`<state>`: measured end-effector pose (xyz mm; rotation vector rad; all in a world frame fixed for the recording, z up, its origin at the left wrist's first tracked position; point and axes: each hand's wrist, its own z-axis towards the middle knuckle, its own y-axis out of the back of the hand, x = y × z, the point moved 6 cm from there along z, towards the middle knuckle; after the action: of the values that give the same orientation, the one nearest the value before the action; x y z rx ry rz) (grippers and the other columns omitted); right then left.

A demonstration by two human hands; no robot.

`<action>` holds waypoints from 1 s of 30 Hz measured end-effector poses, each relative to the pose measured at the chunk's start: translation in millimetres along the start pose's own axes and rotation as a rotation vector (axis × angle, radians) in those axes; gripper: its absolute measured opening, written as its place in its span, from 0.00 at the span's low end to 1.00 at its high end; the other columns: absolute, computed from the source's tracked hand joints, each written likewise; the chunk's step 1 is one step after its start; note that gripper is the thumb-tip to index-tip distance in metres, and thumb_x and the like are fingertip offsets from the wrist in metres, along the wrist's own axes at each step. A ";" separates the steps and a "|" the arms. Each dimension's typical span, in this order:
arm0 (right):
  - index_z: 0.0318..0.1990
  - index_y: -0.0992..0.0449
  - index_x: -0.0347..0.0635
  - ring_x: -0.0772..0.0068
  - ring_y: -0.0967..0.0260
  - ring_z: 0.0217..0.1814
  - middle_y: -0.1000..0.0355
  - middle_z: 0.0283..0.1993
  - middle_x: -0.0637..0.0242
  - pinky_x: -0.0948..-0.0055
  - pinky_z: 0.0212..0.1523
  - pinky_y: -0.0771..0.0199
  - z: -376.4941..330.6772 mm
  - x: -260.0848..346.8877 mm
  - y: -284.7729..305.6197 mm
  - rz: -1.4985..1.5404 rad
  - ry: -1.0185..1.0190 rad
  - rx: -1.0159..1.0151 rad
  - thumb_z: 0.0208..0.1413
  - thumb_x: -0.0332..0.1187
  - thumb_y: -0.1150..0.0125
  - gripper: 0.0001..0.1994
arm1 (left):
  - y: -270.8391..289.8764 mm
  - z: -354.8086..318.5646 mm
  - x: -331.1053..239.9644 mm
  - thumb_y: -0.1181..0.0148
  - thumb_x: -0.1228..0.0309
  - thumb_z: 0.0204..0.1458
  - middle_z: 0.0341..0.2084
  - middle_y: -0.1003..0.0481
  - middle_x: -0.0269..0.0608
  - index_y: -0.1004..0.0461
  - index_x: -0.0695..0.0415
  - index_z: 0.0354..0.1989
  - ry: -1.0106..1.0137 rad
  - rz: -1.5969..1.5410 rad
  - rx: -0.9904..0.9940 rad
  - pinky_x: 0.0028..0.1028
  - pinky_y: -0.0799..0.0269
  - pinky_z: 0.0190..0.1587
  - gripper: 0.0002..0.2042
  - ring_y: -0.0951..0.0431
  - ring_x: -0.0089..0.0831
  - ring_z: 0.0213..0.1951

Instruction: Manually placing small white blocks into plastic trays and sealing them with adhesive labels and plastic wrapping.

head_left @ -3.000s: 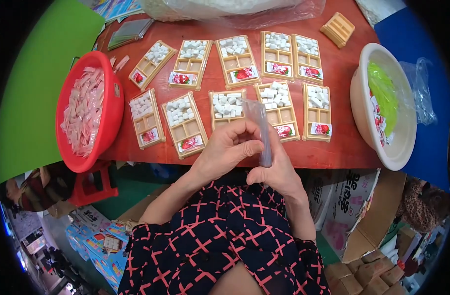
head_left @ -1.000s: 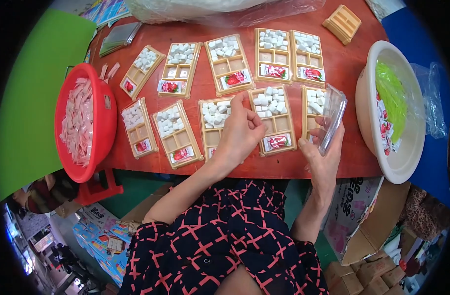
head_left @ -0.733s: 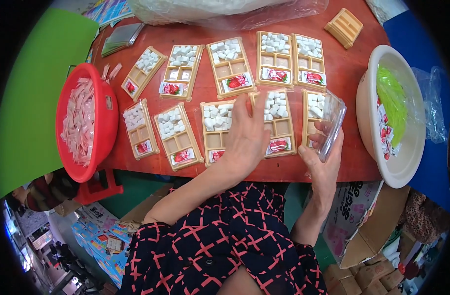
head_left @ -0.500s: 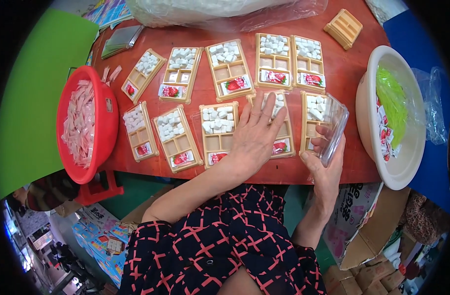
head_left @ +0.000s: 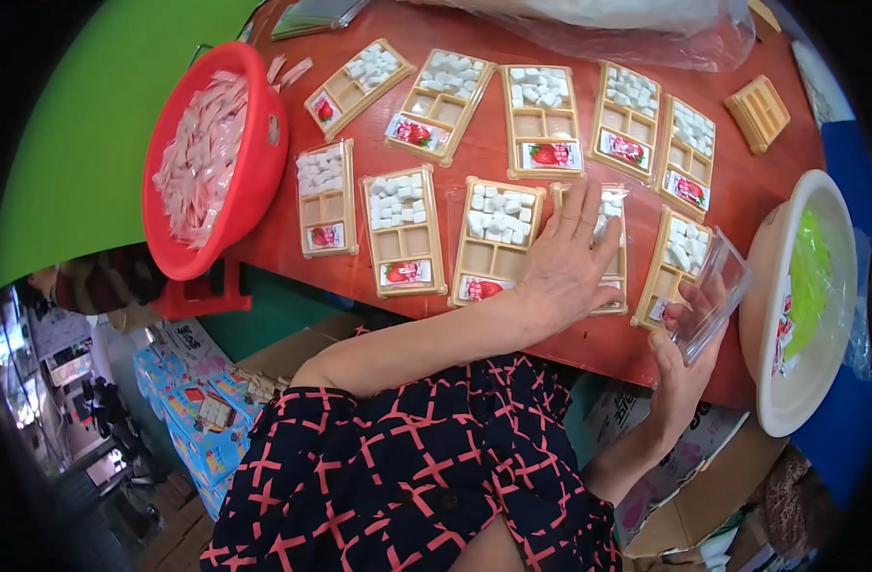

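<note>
My left hand (head_left: 567, 264) lies flat, fingers spread, across a tan compartment tray (head_left: 619, 250) in the front row, hiding much of it. In my right hand (head_left: 682, 375) is a clear plastic lid (head_left: 714, 294), tilted on edge between thumb and fingers. Just left of that lid, a tray (head_left: 667, 270) of white cubes with a red-and-white sachet sits partly behind my fingers. To the left of my left hand, another tray (head_left: 476, 255) holds white cubes (head_left: 500, 212) and a strawberry-printed sachet (head_left: 484, 289).
Several similar trays (head_left: 541, 124) fill a back row on the red table (head_left: 350, 315). A red basin (head_left: 272, 181) of pink strips stands left; a cream basin (head_left: 833, 381) with green plastic and sachets stands right. Empty trays (head_left: 758, 112) are stacked at the back right.
The whole view has turned, so the table and trays appear shifted to the right. My left hand stays on the same tray, and my right hand still holds the clear lid.
</note>
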<state>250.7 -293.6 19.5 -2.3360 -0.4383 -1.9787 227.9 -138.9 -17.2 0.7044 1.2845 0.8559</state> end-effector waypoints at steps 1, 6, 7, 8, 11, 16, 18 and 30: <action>0.58 0.47 0.38 0.71 0.43 0.48 0.41 0.52 0.62 0.69 0.49 0.39 0.6 -1.1 -0.1 -0.015 -0.033 0.001 0.34 0.40 0.32 0.41 | 1.2 0.0 0.0 0.35 0.54 0.33 0.57 0.54 0.70 0.38 0.64 0.50 0.004 -0.001 -0.007 0.46 0.55 0.60 0.37 0.59 0.59 0.62; 0.58 0.46 0.38 0.71 0.43 0.47 0.41 0.51 0.63 0.69 0.50 0.41 0.0 3.2 1.6 -0.039 0.029 -0.017 0.34 0.38 0.32 0.41 | 17.1 -0.7 -7.8 0.33 0.58 0.32 0.57 0.51 0.65 0.38 0.61 0.49 0.064 0.098 -0.109 0.48 0.49 0.55 0.34 0.55 0.59 0.60; 0.58 0.46 0.39 0.71 0.43 0.48 0.41 0.51 0.63 0.69 0.50 0.41 -0.6 3.2 -0.9 -0.017 0.015 -0.014 0.33 0.38 0.31 0.41 | 16.9 -1.7 -8.1 0.33 0.58 0.32 0.57 0.51 0.65 0.38 0.61 0.49 0.053 0.084 -0.108 0.48 0.49 0.55 0.34 0.55 0.59 0.60; 0.58 0.46 0.39 0.71 0.43 0.48 0.41 0.51 0.63 0.69 0.50 0.41 -0.9 2.7 -3.2 0.005 0.001 -0.013 0.33 0.38 0.31 0.41 | 16.4 -1.9 -5.1 0.33 0.58 0.33 0.57 0.51 0.65 0.38 0.61 0.49 0.065 0.104 -0.095 0.49 0.49 0.55 0.34 0.54 0.60 0.60; 0.61 0.51 0.38 0.74 0.43 0.44 0.42 0.50 0.61 0.75 0.44 0.34 0.6 2.6 -9.0 0.009 0.027 0.015 0.35 0.38 0.32 0.44 | 15.3 -2.1 3.7 0.34 0.58 0.35 0.57 0.52 0.65 0.39 0.62 0.50 0.086 0.122 -0.053 0.49 0.47 0.54 0.34 0.51 0.61 0.58; 0.61 0.50 0.38 0.75 0.44 0.44 0.42 0.50 0.61 0.75 0.42 0.32 0.6 0.0 -5.5 -0.035 0.044 0.010 0.35 0.39 0.32 0.44 | 17.7 -1.1 4.1 0.37 0.59 0.40 0.56 0.54 0.68 0.40 0.63 0.52 0.122 0.089 -0.040 0.50 0.43 0.52 0.32 0.51 0.63 0.57; 0.61 0.50 0.38 0.75 0.44 0.45 0.42 0.50 0.61 0.76 0.42 0.32 0.9 -0.4 -4.3 -0.039 0.048 0.010 0.35 0.39 0.32 0.45 | 19.5 -2.7 0.6 0.37 0.60 0.40 0.56 0.55 0.69 0.41 0.64 0.52 0.122 0.139 -0.038 0.50 0.44 0.53 0.32 0.51 0.63 0.57; 0.61 0.49 0.39 0.75 0.44 0.44 0.42 0.50 0.62 0.76 0.43 0.35 4.6 -2.6 1.7 -0.048 0.032 -0.010 0.34 0.44 0.31 0.46 | 12.7 7.6 -6.1 0.37 0.66 0.40 0.56 0.56 0.68 0.43 0.64 0.54 0.058 0.045 0.000 0.41 0.38 0.49 0.32 0.41 0.56 0.49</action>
<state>255.2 -294.7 16.4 -2.3172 -0.4885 -2.0412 233.1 -137.4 -2.2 0.7152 1.3244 0.9190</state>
